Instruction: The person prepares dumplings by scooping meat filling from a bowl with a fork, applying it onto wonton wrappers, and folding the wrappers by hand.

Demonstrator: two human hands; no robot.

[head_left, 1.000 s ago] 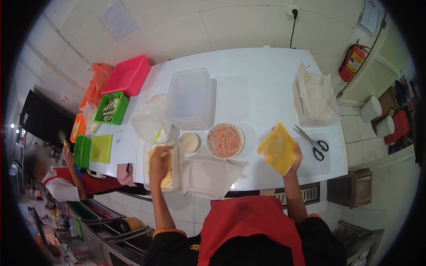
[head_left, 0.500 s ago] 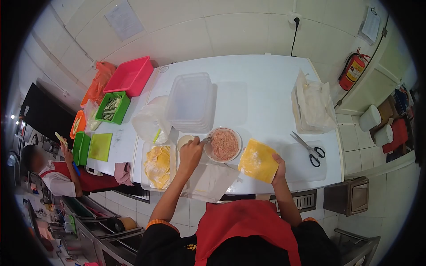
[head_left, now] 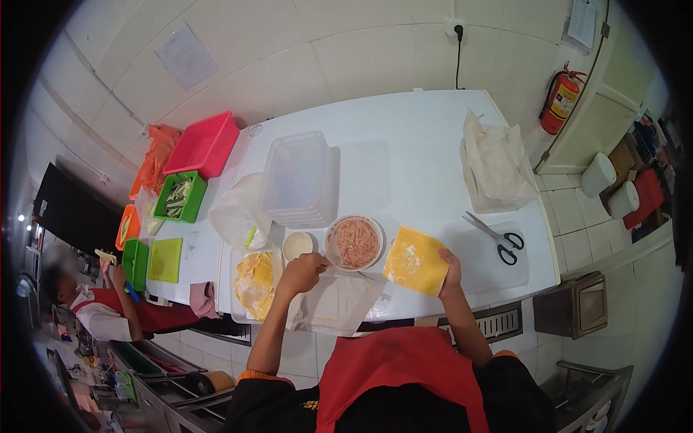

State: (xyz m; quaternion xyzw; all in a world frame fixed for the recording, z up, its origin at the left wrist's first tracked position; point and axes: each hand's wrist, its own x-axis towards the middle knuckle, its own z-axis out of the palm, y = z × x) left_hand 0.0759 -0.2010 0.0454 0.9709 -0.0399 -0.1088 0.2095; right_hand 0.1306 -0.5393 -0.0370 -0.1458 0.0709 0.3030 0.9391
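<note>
My right hand grips the edge of a stack of yellow square dough wrappers dusted with white flour. Fingers closed, my left hand holds a small metal utensil, perhaps a fork, mostly hidden by the hand. Its tip is by the lower left rim of a white bowl of pinkish minced meat. Just above my left hand stands a small cup of pale liquid. To its left, more yellow wrappers lie in a clear tray. A pale sheet lies at the table's front edge.
Stacked clear containers stand behind the bowl, beside a white tub. Scissors lie on a clear lid at right, below a paper-lined container. Green bins and a pink bin sit left, near a co-worker.
My left hand has drawn back from over the meat bowl towards me, bringing the utensil down to the bowl's lower left rim. My right hand still holds the wrappers. The view has shifted slightly.
</note>
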